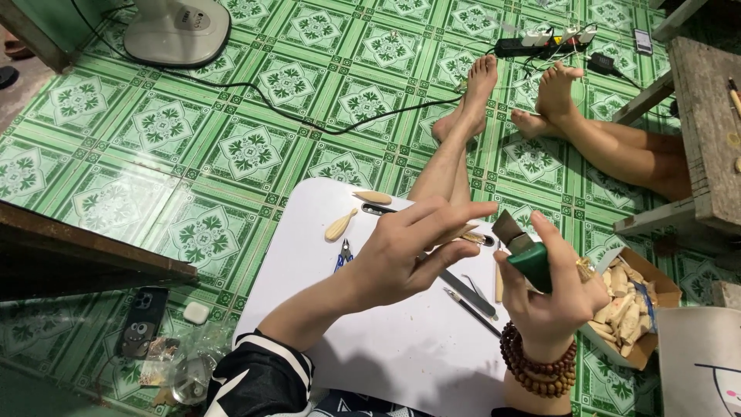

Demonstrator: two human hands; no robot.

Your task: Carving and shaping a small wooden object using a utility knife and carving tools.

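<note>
Green-handled tool (529, 259) in right hand (552, 297), white board (401, 347) beneath

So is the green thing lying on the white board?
No, the green thing is held up in the right hand, above the white board.

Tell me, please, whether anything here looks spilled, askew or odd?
Pale shavings lie scattered on the white board among the tools. The box of carved pieces sits tilted at the board's edge, and cables trail across the floor. Nothing looks broken.

Left hand (405, 255) raised, fingers spread open; right hand (552, 289) apparently clenched, wrist upright.
</note>
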